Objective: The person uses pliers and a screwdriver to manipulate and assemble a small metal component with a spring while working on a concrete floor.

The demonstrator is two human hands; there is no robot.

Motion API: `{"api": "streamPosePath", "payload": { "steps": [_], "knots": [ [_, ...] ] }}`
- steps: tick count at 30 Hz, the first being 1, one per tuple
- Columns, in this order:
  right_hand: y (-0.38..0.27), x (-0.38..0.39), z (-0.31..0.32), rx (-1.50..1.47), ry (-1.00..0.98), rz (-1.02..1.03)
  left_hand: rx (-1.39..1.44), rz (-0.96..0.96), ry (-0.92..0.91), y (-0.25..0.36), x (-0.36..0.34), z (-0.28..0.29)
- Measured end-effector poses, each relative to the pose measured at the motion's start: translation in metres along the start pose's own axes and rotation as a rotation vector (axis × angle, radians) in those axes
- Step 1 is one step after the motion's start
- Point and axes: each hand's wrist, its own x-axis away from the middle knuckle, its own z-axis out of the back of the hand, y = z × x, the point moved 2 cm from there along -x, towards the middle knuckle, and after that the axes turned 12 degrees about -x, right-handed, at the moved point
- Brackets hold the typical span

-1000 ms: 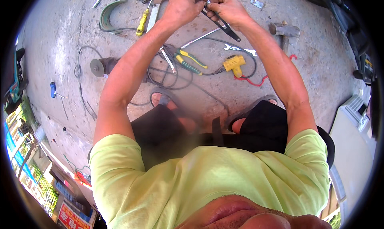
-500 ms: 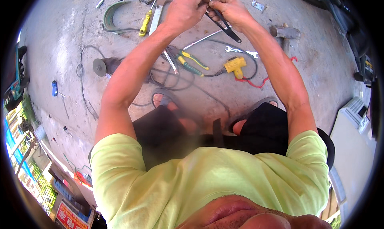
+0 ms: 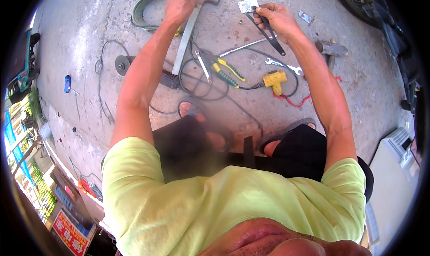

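My right hand (image 3: 278,22), at the upper right, pinches a black two-armed metal bracket (image 3: 277,44) near its upper end. The bracket's arms meet at a holed tip that points down and right. A small silvery plate (image 3: 247,5) appears beside that thumb; whether it is touched or lies on the floor I cannot tell. At the upper left my left hand (image 3: 179,7) has its fingers curled together next to the head of a hammer (image 3: 185,43). What those fingers hold, if anything, is hidden. A yellow screwdriver (image 3: 178,31) is mostly covered by my left forearm.
Green-and-yellow pliers (image 3: 225,72), a wrench (image 3: 283,66), a yellow connector (image 3: 274,80) on a cable, and an angle grinder (image 3: 123,65) lie on the concrete floor. A cut green ring (image 3: 139,14) lies far left; a wooden mallet (image 3: 331,48) is right.
My hands were together on the bracket and have come apart. The left has moved left to the hammer head; the right keeps the bracket and has moved right. The whole view has shifted slightly.
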Motion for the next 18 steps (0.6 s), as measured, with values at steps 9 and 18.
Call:
{"api": "streamPosePath", "payload": {
  "steps": [9,18],
  "knots": [
    [0.003,0.001,-0.003,0.011,0.027,0.008,-0.160,0.038,-0.027,-0.005,0.018,-0.029],
    [0.010,-0.008,-0.004,0.016,0.035,0.025,0.102,0.082,-0.063,0.015,0.004,-0.021]
  ]
}}
